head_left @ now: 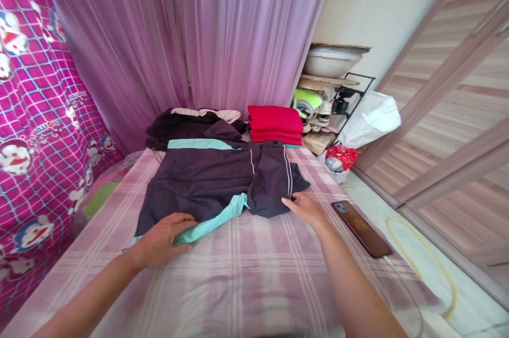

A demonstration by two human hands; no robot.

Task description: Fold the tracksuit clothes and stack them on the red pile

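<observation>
A dark jacket (pixel 199 179) with light teal trim lies spread on the plaid cloth. Its sleeve (pixel 270 181), marked with white piping, is folded over at the right side. My left hand (pixel 167 237) rests on the jacket's near left edge, fingers lying on the fabric and the thumb apart beside the teal strip (pixel 214 223). At the sleeve's lower right edge, my right hand (pixel 305 209) pinches the fabric between thumb and fingers.
Behind the jacket sit a heap of dark clothes (pixel 175 128) and a stack of folded red cloth (pixel 275 124). A phone (pixel 361 229) with a cable lies at the right table edge. Purple curtains (pixel 238 30) hang behind; a rack (pixel 353 107) with shoes stands beyond the far right corner.
</observation>
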